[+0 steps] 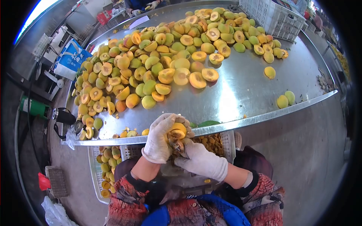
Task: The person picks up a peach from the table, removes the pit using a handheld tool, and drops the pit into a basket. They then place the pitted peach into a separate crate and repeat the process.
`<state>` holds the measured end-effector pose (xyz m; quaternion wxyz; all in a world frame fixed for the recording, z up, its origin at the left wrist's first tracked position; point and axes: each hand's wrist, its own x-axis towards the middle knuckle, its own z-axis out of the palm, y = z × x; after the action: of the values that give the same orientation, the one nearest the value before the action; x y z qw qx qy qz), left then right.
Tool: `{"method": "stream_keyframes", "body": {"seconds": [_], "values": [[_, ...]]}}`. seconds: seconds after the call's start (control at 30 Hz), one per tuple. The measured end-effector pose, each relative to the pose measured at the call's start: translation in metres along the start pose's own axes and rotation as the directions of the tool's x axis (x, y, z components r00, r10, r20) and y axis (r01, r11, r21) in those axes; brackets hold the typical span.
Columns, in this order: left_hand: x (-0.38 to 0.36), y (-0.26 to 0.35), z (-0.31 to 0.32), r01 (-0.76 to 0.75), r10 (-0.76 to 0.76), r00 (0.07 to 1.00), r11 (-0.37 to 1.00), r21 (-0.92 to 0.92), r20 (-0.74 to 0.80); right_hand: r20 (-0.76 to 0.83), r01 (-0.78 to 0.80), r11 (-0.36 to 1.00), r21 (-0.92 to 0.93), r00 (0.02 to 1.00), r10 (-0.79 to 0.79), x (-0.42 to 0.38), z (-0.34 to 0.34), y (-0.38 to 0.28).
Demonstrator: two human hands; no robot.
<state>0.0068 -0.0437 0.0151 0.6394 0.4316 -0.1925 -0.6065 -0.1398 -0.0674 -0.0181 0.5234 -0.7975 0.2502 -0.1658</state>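
Both my hands wear whitish gloves and meet just below the metal table's front edge. My left hand point(160, 139) is wrapped round a cut yellow peach point(177, 132), whose opened side faces me. Against the lower side of that peach, my right hand point(200, 158) is closed on something small and partly metallic that I cannot make out. A large heap of whole and halved peaches point(151, 60) covers the left and back of the metal table point(249, 90). Under my hands, a crate point(228, 145) holds small brownish pieces.
Another white crate point(91, 165) with peach halves stands below the table edge at the left. At the back right is a white crate point(264, 19). A blue-white bag point(69, 60) and a dark flask point(64, 116) are at the left. Across the table, another person's gloved hand point(152, 5) shows.
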Motion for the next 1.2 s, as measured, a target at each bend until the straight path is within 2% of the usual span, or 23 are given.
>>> {"method": "stream_keyframes", "body": {"seconds": [0.03, 0.13, 0.27, 0.33, 0.47, 0.57, 0.67, 0.7, 0.73, 0.8, 0.83, 0.9, 0.97, 1.07, 1.13, 1.2], "values": [[0.001, -0.003, 0.000, -0.018, 0.017, 0.999, 0.999, -0.034, -0.041, 0.003, 0.041, 0.999, -0.033, 0.999, -0.041, 0.002, 0.000, 0.003], [-0.001, -0.003, 0.000, -0.036, 0.024, 0.993, 0.994, -0.102, -0.112, -0.075, 0.104, 0.933, -0.346, 0.988, -0.138, -0.002, -0.002, 0.004], [-0.001, -0.007, -0.006, -0.086, 0.078, 0.987, 0.995, -0.056, -0.140, -0.021, -0.016, 0.805, -0.593, 1.000, 0.004, 0.004, -0.012, -0.005], [0.000, -0.010, -0.010, -0.102, 0.106, 0.986, 0.994, 0.038, -0.130, -0.015, -0.070, 0.736, -0.674, 0.997, 0.081, 0.006, -0.017, -0.009], [-0.003, -0.009, -0.009, -0.086, 0.096, 0.993, 0.989, 0.122, -0.075, -0.055, 0.003, 0.872, -0.490, 0.998, -0.034, -0.004, -0.012, 0.005], [-0.005, -0.003, -0.004, -0.093, 0.108, 0.992, 0.975, 0.202, -0.064, -0.103, 0.089, 0.963, -0.256, 0.988, -0.119, -0.001, -0.010, 0.007], [-0.006, 0.002, 0.002, -0.017, 0.036, 0.997, 0.965, 0.261, -0.069, -0.011, -0.044, 0.998, 0.036, 0.999, 0.045, -0.001, 0.000, 0.008], [-0.005, 0.000, 0.002, -0.042, 0.058, 0.997, 0.959, 0.280, -0.051, -0.040, -0.035, 0.993, 0.116, 0.998, 0.040, -0.003, 0.004, 0.008], [-0.004, -0.002, 0.000, -0.067, 0.080, 0.996, 0.952, 0.299, -0.032, 0.022, -0.079, 0.968, 0.240, 0.997, 0.076, -0.003, 0.005, 0.007], [-0.004, -0.006, -0.002, -0.084, 0.088, 0.996, 0.955, 0.284, 0.001, 0.160, -0.182, 0.865, 0.468, 0.980, 0.119, -0.004, 0.000, -0.001], [-0.004, -0.007, -0.004, -0.079, 0.077, 0.997, 0.965, 0.250, 0.017, 0.387, -0.433, 0.630, 0.644, 0.896, 0.220, -0.005, -0.016, -0.020], [-0.004, -0.011, -0.004, -0.109, 0.104, 0.994, 0.968, 0.225, 0.035, 0.466, -0.496, 0.440, 0.749, 0.866, 0.182, -0.009, -0.020, -0.024], [-0.002, -0.014, -0.003, -0.180, 0.175, 0.984, 0.952, 0.246, 0.042, 0.523, -0.541, 0.232, 0.808, 0.841, 0.139, -0.011, -0.022, -0.024], [-0.003, -0.016, 0.000, -0.214, 0.203, 0.975, 0.965, 0.153, 0.085, 0.578, -0.575, -0.063, 0.816, 0.815, 0.048, -0.016, -0.019, -0.020], [-0.006, -0.017, 0.003, -0.173, 0.178, 0.980, 0.983, -0.059, 0.090, 0.593, -0.588, -0.219, 0.779, 0.804, -0.050, -0.020, -0.016, -0.014], [-0.007, -0.018, 0.005, -0.138, 0.163, 0.981, 0.969, -0.206, 0.108, 0.603, -0.597, -0.250, 0.763, 0.796, -0.060, -0.020, -0.017, -0.016]]}}
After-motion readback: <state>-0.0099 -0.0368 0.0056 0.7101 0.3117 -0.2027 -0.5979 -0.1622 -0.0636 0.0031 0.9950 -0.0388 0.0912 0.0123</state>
